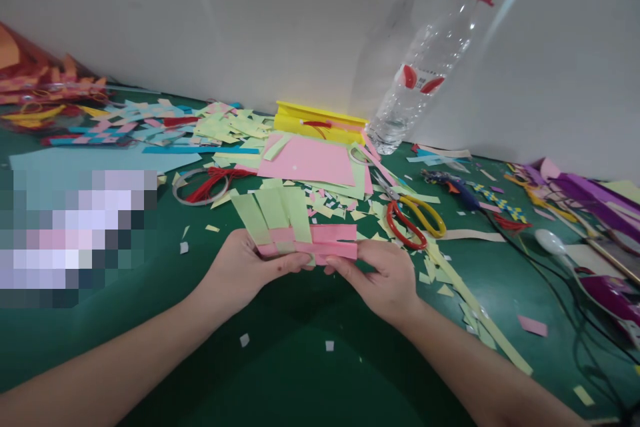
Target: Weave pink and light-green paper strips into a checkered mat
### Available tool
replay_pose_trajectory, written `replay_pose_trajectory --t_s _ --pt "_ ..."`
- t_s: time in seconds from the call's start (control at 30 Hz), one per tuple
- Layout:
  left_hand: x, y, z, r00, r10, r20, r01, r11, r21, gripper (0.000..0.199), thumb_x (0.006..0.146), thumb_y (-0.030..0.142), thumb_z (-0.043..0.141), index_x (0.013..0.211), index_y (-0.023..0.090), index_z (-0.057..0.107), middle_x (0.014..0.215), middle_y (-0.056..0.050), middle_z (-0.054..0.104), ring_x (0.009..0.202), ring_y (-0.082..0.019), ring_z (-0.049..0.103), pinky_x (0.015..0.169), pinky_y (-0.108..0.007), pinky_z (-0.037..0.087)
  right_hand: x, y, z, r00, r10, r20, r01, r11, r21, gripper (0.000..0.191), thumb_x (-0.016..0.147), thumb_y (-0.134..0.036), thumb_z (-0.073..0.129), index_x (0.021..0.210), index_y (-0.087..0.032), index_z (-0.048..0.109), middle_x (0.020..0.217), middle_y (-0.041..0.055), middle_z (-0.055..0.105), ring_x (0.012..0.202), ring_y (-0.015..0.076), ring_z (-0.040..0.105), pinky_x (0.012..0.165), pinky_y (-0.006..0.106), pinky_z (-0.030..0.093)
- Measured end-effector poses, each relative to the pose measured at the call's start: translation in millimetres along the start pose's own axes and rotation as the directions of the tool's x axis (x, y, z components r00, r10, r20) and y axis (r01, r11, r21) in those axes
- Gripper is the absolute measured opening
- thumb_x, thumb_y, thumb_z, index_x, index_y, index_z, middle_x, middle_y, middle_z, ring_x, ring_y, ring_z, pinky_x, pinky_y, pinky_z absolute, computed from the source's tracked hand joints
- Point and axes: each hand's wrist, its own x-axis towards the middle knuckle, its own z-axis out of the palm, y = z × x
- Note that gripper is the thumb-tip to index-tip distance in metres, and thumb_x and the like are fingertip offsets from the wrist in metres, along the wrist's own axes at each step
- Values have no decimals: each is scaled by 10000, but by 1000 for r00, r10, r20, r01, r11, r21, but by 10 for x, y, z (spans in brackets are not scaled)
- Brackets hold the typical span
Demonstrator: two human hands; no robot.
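Between my hands is a small piece of woven paper strips [283, 235], pale green strips crossing pink ones. My left hand [255, 263] pinches its lower left part, thumb across the front. Several green strip ends fan upward above that hand. My right hand [383, 273] grips the right side, where the loose pink strip ends [340, 233] stick out, a narrow gap between them. The fingers behind the paper are partly hidden. Just beyond my right hand lie scissors [413, 220] with one red and one yellow handle loop, their blades pointing away.
Pink paper sheets [306, 160], a yellow folded paper [320, 121] and a leaning plastic bottle [425, 67] are by the wall. A tape roll [200, 187] with red cord sits left. Paper scraps litter the green table [300, 387]. A purple glue gun [607, 297] and white spoon [550, 241] lie right.
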Motion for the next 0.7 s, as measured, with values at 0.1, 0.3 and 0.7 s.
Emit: replay_pose_trajectory --t_s 0.1,0.3,0.7 --pt "-2 8 -5 999 27 -28 -27 999 29 106 692 347 731 706 250 772 750 -15 763 805 -240 709 745 -311 575 -11 9 -1 1000 7 3 -7 1000 -21 372 904 -369 532 613 -184 671 567 11 690 482 113 618 473 218 437" --pt "-11 41 -4 999 9 -35 -8 1000 10 101 693 331 727 707 241 769 726 -16 758 735 -226 710 694 -290 576 10 -3 2 1000 12 -8 -11 999 35 304 888 -326 570 634 -190 668 596 -6 706 513 106 639 508 203 471" --pt "-2 40 15 998 -30 -62 30 1000 6 154 675 349 726 698 199 752 680 -35 743 672 -223 700 621 -281 573 -5 20 15 992 125 22 -127 988 89 253 852 -317 591 642 -194 659 596 -9 693 490 106 613 478 202 459"
